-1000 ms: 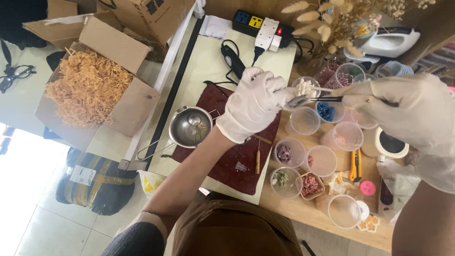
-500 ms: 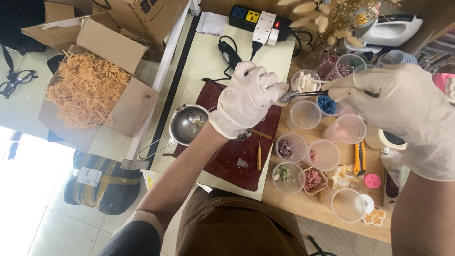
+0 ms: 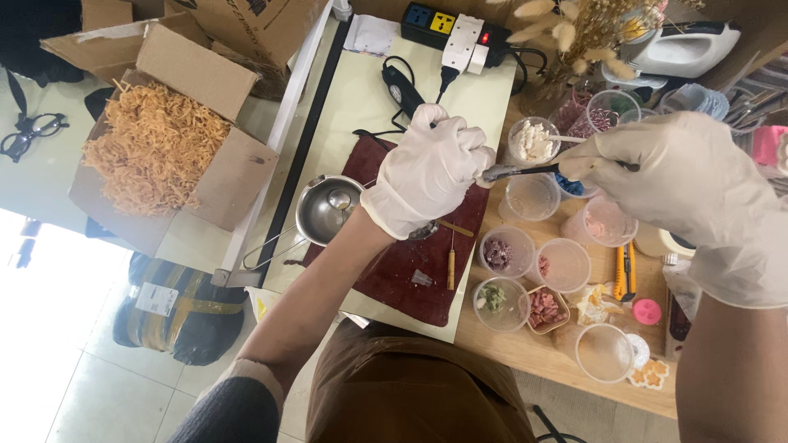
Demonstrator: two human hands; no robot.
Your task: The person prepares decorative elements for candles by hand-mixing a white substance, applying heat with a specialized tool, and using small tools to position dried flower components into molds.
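Note:
Both hands wear white gloves. My left hand [image 3: 431, 176] is closed in a fist above the dark red mat [image 3: 410, 267]; what it grips is hidden inside the glove. My right hand [image 3: 669, 176] pinches a pair of dark metal tweezers [image 3: 525, 171], whose tips reach to the left hand's knuckles. Just beyond the tweezers stands a clear cup of white bits [image 3: 533, 141]. A small steel pot [image 3: 327, 209] with a spoon in it sits left of the left hand.
Several clear cups with coloured bits [image 3: 525, 279] stand on the wooden table [image 3: 517, 353], beside a yellow utility knife [image 3: 625, 271]. A power strip [image 3: 451, 29] lies at the back. An open cardboard box of orange shredded filler [image 3: 156, 148] sits at left.
Both hands have stayed together over the mat and cups, shifting only slightly. The tweezers still point at the left hand.

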